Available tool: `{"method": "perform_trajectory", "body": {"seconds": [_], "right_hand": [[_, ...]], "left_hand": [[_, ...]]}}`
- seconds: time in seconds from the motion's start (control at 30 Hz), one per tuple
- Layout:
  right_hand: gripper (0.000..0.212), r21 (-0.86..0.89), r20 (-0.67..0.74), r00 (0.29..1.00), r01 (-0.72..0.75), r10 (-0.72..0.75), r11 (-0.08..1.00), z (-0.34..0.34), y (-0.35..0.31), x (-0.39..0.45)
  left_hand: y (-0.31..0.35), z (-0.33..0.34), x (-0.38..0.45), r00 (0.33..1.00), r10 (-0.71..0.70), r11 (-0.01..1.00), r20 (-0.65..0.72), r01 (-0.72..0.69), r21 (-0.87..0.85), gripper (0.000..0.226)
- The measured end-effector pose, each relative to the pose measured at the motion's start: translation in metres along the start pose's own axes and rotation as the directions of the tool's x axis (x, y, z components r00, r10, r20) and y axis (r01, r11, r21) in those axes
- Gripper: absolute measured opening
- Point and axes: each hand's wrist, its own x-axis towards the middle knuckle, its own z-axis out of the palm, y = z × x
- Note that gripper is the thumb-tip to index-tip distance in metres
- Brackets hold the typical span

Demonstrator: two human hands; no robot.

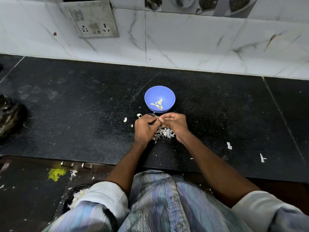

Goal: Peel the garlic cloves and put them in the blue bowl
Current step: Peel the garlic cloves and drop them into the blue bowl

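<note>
Black stone counter (66,114) below marbled wall tiles (184,44), strewn with garlic skins (164,132).

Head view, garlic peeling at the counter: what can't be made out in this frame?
- Clove being peeled: hidden between the curled fingers of the left hand and right hand.
- Peeled cloves in the blue bowl: too small to count.
- Peel pile: partly covered by both hands.
- Dark bag: cut off by the left edge.
</note>
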Motion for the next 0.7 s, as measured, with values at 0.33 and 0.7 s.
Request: {"method": "perform_trajectory", "body": {"seconds": [0.33, 0.7], "right_hand": [[0.015, 0.031, 0.003, 0.999, -0.038, 0.038, 0.999, -0.0020, 0.0020, -0.0018], [0.020, 0.015, 0.036, 0.998, -0.057, 0.057, 0.998, 0.0017, 0.0049, 0.0041]], "left_hand": [[-0.0051, 0.0049, -0.0030, 0.999, -0.030, 0.999, -0.024, 0.030, -0.039, 0.017], [-0.0074, 0.0084, -0.0032, 0.966, -0.260, 0.931, -0.006, 0.249, -0.265, 0.019]]}}
